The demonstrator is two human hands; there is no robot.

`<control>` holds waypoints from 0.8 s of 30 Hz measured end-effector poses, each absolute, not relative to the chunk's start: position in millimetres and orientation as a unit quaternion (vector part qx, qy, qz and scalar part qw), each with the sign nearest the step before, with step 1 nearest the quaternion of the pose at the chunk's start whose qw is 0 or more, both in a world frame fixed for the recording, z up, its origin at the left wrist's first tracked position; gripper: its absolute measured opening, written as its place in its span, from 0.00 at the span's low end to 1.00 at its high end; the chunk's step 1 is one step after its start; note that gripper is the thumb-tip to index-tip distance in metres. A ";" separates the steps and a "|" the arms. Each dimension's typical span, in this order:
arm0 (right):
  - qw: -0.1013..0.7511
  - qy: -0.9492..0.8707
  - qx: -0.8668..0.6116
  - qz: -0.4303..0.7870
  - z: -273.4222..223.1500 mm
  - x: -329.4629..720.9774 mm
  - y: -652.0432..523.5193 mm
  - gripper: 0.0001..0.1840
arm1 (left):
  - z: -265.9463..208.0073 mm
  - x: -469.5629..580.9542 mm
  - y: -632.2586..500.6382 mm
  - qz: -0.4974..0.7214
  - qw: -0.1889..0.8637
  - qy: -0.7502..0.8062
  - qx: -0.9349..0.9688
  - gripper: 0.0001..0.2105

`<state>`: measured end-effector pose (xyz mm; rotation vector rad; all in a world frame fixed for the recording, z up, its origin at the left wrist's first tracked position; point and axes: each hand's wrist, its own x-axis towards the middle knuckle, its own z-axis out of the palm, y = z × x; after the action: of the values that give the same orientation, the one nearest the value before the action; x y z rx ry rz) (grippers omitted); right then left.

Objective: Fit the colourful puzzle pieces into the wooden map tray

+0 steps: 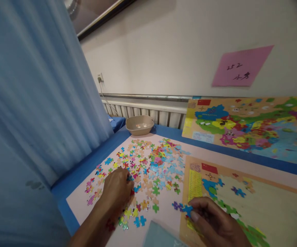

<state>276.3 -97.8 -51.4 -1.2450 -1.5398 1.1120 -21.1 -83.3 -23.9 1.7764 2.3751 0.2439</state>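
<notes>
Among loose jigsaw pieces (138,187) spread over a pale pink sheet (78,202), my left hand (119,187) is lowered with its fingers curled. Its fingertips are partly hidden, and a dark blue piece lies right by them. My right hand (212,219) pinches a blue jigsaw piece (187,210) between thumb and finger, over the left border of the puzzle board (274,206). A purple piece (176,206) touches or adjoins the held one. Blue, green and white pieces sit in the board's left part, and a small blue-purple group (238,191) lies farther right.
A finished map puzzle (215,123) leans against the wall at the back right. Behind the loose pieces stands a beige basket (139,125) with a few pieces inside. A blue curtain (35,103) hangs at the left; a grey-blue flat item (158,236) lies in front.
</notes>
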 end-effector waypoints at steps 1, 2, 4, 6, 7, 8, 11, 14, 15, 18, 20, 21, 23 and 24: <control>0.415 -0.619 -0.490 0.452 -51.0 275.8 -98.1 0.16 | -25.2 -22.2 -82.3 0.092 0.086 0.796 0.592 0.04; 0.412 -0.618 -0.485 0.462 -51.1 275.1 -98.2 0.16 | -26.6 -23.0 -81.3 0.102 0.090 0.796 0.590 0.06; 0.421 -0.599 -0.478 0.486 -53.5 273.6 -98.2 0.17 | -29.1 -23.6 -80.4 0.125 0.100 0.793 0.588 0.08; 0.432 -0.573 -0.462 0.521 -58.0 271.8 -97.8 0.17 | -29.6 -22.6 -81.7 0.150 0.117 0.786 0.588 0.08; 0.427 -0.564 -0.449 0.546 -60.2 270.9 -97.6 0.18 | -28.5 -21.3 -83.2 0.166 0.129 0.780 0.589 0.07; 0.419 -0.555 -0.438 0.570 -61.9 270.0 -97.6 0.19 | -26.2 -19.6 -85.0 0.184 0.142 0.770 0.594 0.07; 0.380 -0.528 -0.426 0.629 -59.8 267.6 -97.8 0.21 | -14.5 -11.4 -89.8 0.246 0.189 0.720 0.620 0.07; 0.365 -0.519 -0.407 0.657 -47.7 267.0 -96.5 0.21 | -1.3 5.1 -88.4 0.364 0.307 0.638 0.605 0.10; 0.368 -0.515 -0.414 0.654 -42.5 267.7 -96.1 0.20 | 2.5 13.6 -87.0 0.383 0.351 0.617 0.591 0.11; 0.384 -0.512 -0.438 0.631 -28.4 272.8 -98.2 0.21 | 10.6 46.4 -83.6 0.367 0.476 0.550 0.580 0.14; 0.390 -0.515 -0.446 0.619 -23.8 277.6 -102.3 0.21 | 13.2 68.0 -81.8 0.335 0.513 0.519 0.596 0.14; 0.391 -0.517 -0.447 0.617 -23.9 279.9 -104.5 0.21 | 13.9 76.9 -80.9 0.319 0.517 0.506 0.613 0.14; 0.389 -0.514 -0.446 0.621 -28.9 283.7 -107.9 0.21 | 14.9 89.5 -79.1 0.285 0.510 0.481 0.654 0.13; 0.385 -0.511 -0.445 0.626 -33.2 285.1 -108.8 0.22 | 15.4 93.4 -78.3 0.266 0.504 0.469 0.675 0.12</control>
<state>285.1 -108.8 -33.2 -1.1347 -1.3022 1.5938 93.4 -78.3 15.4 1.6297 1.1329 0.6418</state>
